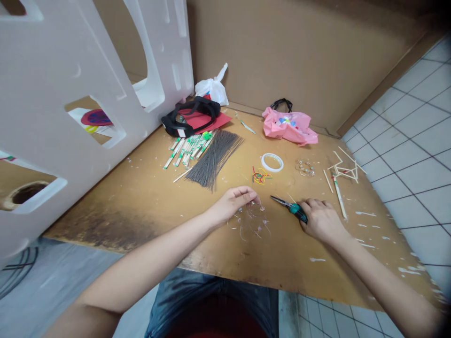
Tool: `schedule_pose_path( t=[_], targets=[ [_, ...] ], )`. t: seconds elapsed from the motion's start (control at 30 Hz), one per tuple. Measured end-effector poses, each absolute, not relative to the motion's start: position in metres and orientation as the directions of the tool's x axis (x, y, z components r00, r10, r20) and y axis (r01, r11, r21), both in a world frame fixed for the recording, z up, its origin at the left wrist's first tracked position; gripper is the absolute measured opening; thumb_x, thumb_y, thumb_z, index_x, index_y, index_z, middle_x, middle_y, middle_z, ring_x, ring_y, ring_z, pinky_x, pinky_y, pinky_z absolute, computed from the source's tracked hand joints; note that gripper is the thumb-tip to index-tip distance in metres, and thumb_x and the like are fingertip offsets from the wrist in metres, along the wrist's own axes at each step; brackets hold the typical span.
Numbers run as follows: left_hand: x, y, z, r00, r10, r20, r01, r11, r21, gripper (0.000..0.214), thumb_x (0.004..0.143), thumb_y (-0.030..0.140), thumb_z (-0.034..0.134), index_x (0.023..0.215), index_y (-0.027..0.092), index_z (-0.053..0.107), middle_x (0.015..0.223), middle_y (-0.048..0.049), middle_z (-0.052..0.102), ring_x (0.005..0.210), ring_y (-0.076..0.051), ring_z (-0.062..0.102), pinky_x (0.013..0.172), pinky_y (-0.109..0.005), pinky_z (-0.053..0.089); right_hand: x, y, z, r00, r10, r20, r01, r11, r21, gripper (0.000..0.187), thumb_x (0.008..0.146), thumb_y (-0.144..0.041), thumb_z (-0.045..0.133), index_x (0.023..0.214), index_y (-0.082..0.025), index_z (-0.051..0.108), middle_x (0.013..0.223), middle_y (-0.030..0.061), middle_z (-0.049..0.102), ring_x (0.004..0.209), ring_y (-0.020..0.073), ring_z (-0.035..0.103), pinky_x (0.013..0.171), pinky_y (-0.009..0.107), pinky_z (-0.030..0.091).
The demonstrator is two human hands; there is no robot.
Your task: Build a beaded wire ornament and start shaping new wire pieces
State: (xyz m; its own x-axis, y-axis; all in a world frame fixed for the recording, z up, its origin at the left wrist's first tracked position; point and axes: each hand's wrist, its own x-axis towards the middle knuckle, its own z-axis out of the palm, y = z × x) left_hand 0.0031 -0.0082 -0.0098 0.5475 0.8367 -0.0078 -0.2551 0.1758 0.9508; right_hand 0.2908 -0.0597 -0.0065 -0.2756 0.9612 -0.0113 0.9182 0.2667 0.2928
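Note:
Near the table's front, my left hand [240, 203] is closed in a pinch on a thin clear strand with small beads [260, 228]. Loops of the strand hang and spread below the fingers. The exact spot gripped is too small to make out. To the right, my right hand [322, 219] is closed on the handles of pliers [294, 210] with teal and black grips. Their pointed jaws face left toward the beaded strand, apart from it. Part of the handles is hidden under the fingers.
Behind the hands lie coloured rubber bands [260, 176], a white tape roll [272, 162] and small beaded loops [305, 167]. Dark thin sticks [214, 159], wrapped chopsticks [183, 152] and a black headset [172, 124] are left. A pink bag [291, 130] stands behind; a stick frame [345, 172] lies right.

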Motion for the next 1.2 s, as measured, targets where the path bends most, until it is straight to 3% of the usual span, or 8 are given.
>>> schedule_pose_path(
  t=[0.13, 0.2, 0.27, 0.37, 0.63, 0.83, 0.97, 1.2],
  targets=[
    [0.001, -0.009, -0.007, 0.566, 0.824, 0.036, -0.118, 0.037, 0.992, 0.030, 0.080, 0.043, 0.055, 0.076, 0.013, 0.061, 0.075, -0.0026, 0.061, 0.072, -0.011, 0.051, 0.070, -0.023, 0.037, 0.289, -0.066, 0.003, -0.158, 0.987, -0.020, 0.984, 0.159, 0.082, 0.035, 0.073, -0.027, 0.051, 0.106, -0.016, 0.055, 0.099, 0.0121, 0.063, 0.086, 0.0260, 0.062, 0.071, 0.035, 0.046],
    [0.000, -0.009, -0.006, 0.579, 0.813, 0.057, -0.072, -0.019, 0.997, 0.031, 0.081, 0.043, 0.052, 0.077, 0.013, 0.060, 0.076, -0.0032, 0.061, 0.074, -0.012, 0.052, 0.070, -0.023, 0.038, 0.283, -0.070, 0.016, -0.192, 0.977, -0.090, 0.980, 0.186, -0.074, 0.039, 0.073, -0.025, 0.050, 0.111, -0.018, 0.050, 0.099, 0.0088, 0.064, 0.079, 0.0212, 0.063, 0.068, 0.031, 0.048],
    [-0.001, -0.009, -0.004, 0.590, 0.805, 0.070, -0.044, -0.054, 0.998, 0.032, 0.083, 0.043, 0.050, 0.078, 0.013, 0.060, 0.077, -0.0038, 0.060, 0.075, -0.013, 0.052, 0.068, -0.024, 0.038, 0.273, -0.075, 0.031, -0.256, 0.962, -0.097, 0.961, 0.243, -0.129, 0.043, 0.070, -0.021, 0.051, 0.114, -0.019, 0.048, 0.098, 0.0075, 0.064, 0.080, 0.0205, 0.063, 0.070, 0.031, 0.049],
    [-0.002, -0.009, -0.002, 0.606, 0.792, 0.069, -0.035, -0.060, 0.998, 0.034, 0.083, 0.044, 0.049, 0.079, 0.013, 0.060, 0.079, -0.0047, 0.061, 0.075, -0.013, 0.053, 0.067, -0.024, 0.039, 0.261, -0.078, 0.049, -0.380, 0.924, -0.045, 0.922, 0.375, -0.098, 0.042, 0.068, -0.020, 0.053, 0.111, -0.021, 0.051, 0.104, 0.0082, 0.062, 0.092, 0.0228, 0.060, 0.076, 0.034, 0.049],
    [-0.002, -0.009, -0.004, 0.605, 0.786, 0.129, -0.067, -0.111, 0.992, 0.030, 0.084, 0.040, 0.049, 0.079, 0.013, 0.060, 0.078, -0.0042, 0.060, 0.073, -0.012, 0.052, 0.070, -0.024, 0.040, 0.255, -0.081, 0.058, -0.452, 0.892, -0.025, 0.890, 0.453, 0.062, 0.040, 0.069, -0.021, 0.053, 0.109, -0.020, 0.054, 0.095, 0.0074, 0.063, 0.084, 0.0227, 0.061, 0.066, 0.033, 0.049],
    [-0.002, -0.013, -0.002, 0.607, 0.745, 0.277, -0.028, -0.329, 0.944, 0.026, 0.086, 0.034, 0.047, 0.077, 0.014, 0.060, 0.079, -0.0053, 0.060, 0.077, -0.013, 0.054, 0.074, -0.026, 0.041, 0.251, -0.084, 0.067, -0.506, 0.862, 0.017, 0.849, 0.495, 0.184, 0.032, 0.075, -0.025, 0.052, 0.106, -0.018, 0.059, 0.084, 0.0086, 0.062, 0.076, 0.0223, 0.057, 0.063, 0.032, 0.042],
    [-0.003, -0.013, -0.001, 0.631, 0.709, 0.315, -0.039, -0.377, 0.926, 0.025, 0.087, 0.033, 0.046, 0.077, 0.014, 0.059, 0.079, -0.0056, 0.060, 0.077, -0.014, 0.054, 0.074, -0.025, 0.041, 0.250, -0.084, 0.070, -0.532, 0.847, 0.013, 0.818, 0.510, 0.266, 0.031, 0.078, -0.026, 0.051, 0.107, -0.018, 0.059, 0.082, 0.0090, 0.060, 0.075, 0.0225, 0.054, 0.063, 0.032, 0.039],
    [-0.005, -0.012, -0.001, 0.649, 0.709, 0.275, -0.082, -0.295, 0.952, 0.026, 0.087, 0.034, 0.046, 0.078, 0.013, 0.059, 0.079, -0.0054, 0.059, 0.077, -0.014, 0.054, 0.075, -0.025, 0.041, 0.249, -0.087, 0.071, -0.529, 0.848, 0.035, 0.832, 0.510, 0.220, 0.028, 0.078, -0.025, 0.051, 0.104, -0.018, 0.059, 0.082, 0.0081, 0.060, 0.073, 0.0211, 0.054, 0.063, 0.032, 0.039]
  ],
)
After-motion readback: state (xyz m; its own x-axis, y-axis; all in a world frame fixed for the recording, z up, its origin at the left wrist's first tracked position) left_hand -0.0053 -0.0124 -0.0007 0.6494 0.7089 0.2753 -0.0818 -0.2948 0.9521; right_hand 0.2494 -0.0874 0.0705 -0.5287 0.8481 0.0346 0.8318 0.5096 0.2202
